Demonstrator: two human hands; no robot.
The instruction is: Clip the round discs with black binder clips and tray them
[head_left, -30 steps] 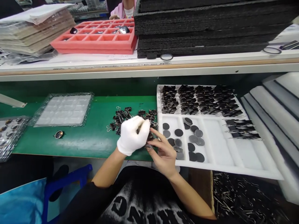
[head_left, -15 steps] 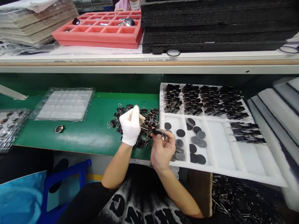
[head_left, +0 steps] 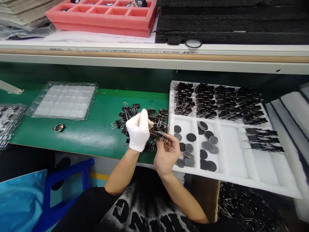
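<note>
Your left hand (head_left: pixel 139 130), in a white glove, is curled tight over the loose heap of binder clips (head_left: pixel 135 116), which lies near the right edge of the green surface (head_left: pixel 96 132). The fingers are bunched shut, but the glove hides what they pinch, so I cannot tell what it is. Your bare right hand (head_left: pixel 166 154) sits just beside it at the near edge of the surface. Its thumb and fingers are closed on a small dark disc (head_left: pixel 162 135), held up, tilted, and close to the gloved fingertips.

Just beside your right hand, the white foam tray (head_left: pixel 241 182) overhangs the near right corner. More round discs (head_left: pixel 193 149) lie scattered in its near left compartments, and rows of black clips (head_left: pixel 212 103) fill its far side. A clear blister tray (head_left: pixel 64 101) rests toward the far left corner. A small round piece (head_left: pixel 59 127) lies alone in front of it, well apart from both hands.
</note>
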